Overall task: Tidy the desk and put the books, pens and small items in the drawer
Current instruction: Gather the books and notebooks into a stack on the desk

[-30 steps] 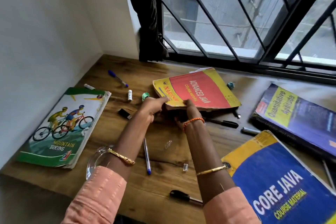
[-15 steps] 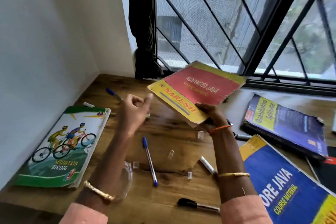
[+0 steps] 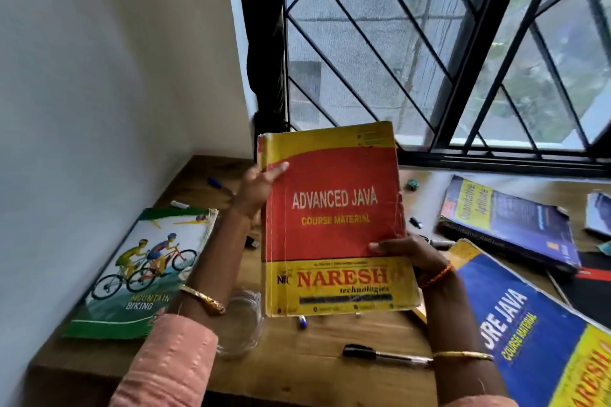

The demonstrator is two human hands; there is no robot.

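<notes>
Both hands gripped the Advanced Java book (image 3: 334, 221) upright above the desk (image 3: 330, 370): left hand (image 3: 256, 188) closed on its spine edge, right hand (image 3: 408, 253) clasping its lower right edge. Mountain Biking book (image 3: 148, 271) lay flat at left.

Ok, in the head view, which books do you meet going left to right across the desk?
Mountain Biking book → Advanced Java book, held upright off the desk by left hand and right hand → Core Java book → Quantitative Aptitude book.
</notes>
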